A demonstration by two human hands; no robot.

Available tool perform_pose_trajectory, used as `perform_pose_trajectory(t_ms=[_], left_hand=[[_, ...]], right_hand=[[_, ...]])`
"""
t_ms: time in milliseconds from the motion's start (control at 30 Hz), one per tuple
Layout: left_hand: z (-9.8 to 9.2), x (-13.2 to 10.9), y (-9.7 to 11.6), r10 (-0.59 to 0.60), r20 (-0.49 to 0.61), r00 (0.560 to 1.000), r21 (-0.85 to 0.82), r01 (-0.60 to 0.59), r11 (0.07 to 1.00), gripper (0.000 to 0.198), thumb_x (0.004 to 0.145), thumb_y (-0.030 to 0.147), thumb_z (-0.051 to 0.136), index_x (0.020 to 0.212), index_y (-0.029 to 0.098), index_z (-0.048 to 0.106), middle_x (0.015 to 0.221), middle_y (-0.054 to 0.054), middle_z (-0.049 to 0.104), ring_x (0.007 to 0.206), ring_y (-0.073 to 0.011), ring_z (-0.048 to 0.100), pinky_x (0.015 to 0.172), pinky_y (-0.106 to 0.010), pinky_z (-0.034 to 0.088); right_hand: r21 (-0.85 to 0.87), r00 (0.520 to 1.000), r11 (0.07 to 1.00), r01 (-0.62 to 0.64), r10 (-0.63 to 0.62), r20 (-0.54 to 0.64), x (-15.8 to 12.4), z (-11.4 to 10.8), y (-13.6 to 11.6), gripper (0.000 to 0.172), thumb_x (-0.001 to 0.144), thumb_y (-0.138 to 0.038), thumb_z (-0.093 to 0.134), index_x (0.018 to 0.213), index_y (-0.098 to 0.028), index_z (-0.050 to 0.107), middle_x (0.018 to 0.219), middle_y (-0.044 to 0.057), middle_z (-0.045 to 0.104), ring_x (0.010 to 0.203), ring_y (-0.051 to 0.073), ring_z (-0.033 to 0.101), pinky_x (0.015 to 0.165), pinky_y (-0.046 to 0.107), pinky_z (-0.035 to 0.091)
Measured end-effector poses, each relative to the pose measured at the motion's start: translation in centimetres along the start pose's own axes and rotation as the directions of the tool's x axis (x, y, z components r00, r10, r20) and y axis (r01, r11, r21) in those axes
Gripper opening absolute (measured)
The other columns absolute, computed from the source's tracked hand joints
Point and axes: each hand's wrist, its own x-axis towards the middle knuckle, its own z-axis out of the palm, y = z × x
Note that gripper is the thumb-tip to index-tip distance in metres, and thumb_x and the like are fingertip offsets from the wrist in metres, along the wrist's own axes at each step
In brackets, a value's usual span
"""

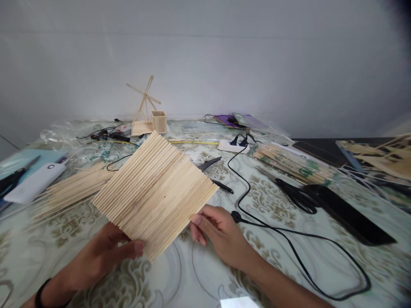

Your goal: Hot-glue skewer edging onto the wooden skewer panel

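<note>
Where held above table (321, 256): flat square panel of glued bamboo skewers (154, 194), ribbed, pale, tilted. Left hand (102, 254) clamped on near corner, thumb on top. Right hand (218, 233) pinching right edge, fingers curled under. Beneath: glossy cloth, damask pattern. Left of panel: loose skewer pile (69, 190), white power bank (34, 183). Behind: small stick windmill model (147, 109). Right of panel: black cable (289, 239), black scissors (295, 194), bagged skewers (289, 162).
</note>
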Motion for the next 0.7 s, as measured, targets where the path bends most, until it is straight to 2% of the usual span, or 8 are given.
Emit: perform_pose_trajectory(t_ms=[100, 333, 533, 700], left_hand=[[-0.1, 0.0, 0.2, -0.021, 0.14, 0.99, -0.118, 0.038, 0.992, 0.032, 0.088, 0.054, 0.074, 0.077, 0.024, 0.076, 0.074, -0.001, 0.071, 0.071, -0.0196, 0.063, 0.066, -0.028, 0.053], [-0.4, 0.0, -0.2, -0.04, 0.155, 0.987, -0.136, 0.062, 0.989, 0.032, 0.091, 0.053, 0.072, 0.078, 0.024, 0.075, 0.075, 0.001, 0.07, 0.074, -0.0187, 0.061, 0.068, -0.027, 0.049], [-0.7, -0.1, -0.4, 0.004, 0.175, 0.985, -0.009, -0.002, 1.0, 0.031, 0.095, 0.052, 0.071, 0.09, 0.023, 0.08, 0.095, -0.003, 0.08, 0.093, -0.0236, 0.069, 0.085, -0.029, 0.054], [-0.7, -0.1, -1.0, 0.019, 0.16, 0.987, 0.01, -0.021, 1.0, 0.029, 0.094, 0.051, 0.072, 0.102, 0.026, 0.083, 0.108, -0.007, 0.081, 0.104, -0.0286, 0.07, 0.094, -0.034, 0.055]], right_hand=[[0.013, 1.0, 1.0, 0.006, -0.006, 0.001, 0.0, 0.0, 0.1, 0.055, 0.099, -0.066, 0.061, 0.068, -0.02, 0.061, 0.059, -0.002, 0.059, 0.049, 0.01, 0.048, 0.05, 0.025, 0.037], [-0.005, 1.0, 1.0, 0.016, -0.016, 0.007, -0.2, -0.2, 0.0, 0.057, 0.102, -0.068, 0.054, 0.073, -0.019, 0.063, 0.066, 0.001, 0.064, 0.054, 0.012, 0.052, 0.053, 0.027, 0.039], [-0.02, 0.999, 0.999, -0.034, 0.034, -0.013, -0.2, -0.2, -0.1, 0.059, 0.099, -0.071, 0.056, 0.069, -0.02, 0.058, 0.062, 0.0, 0.06, 0.051, 0.011, 0.049, 0.05, 0.026, 0.037], [-0.035, 0.999, 0.999, -0.032, 0.032, -0.02, -0.3, -0.1, -0.1, 0.062, 0.096, -0.076, 0.056, 0.068, -0.021, 0.056, 0.058, -0.001, 0.056, 0.049, 0.011, 0.047, 0.049, 0.026, 0.037]])
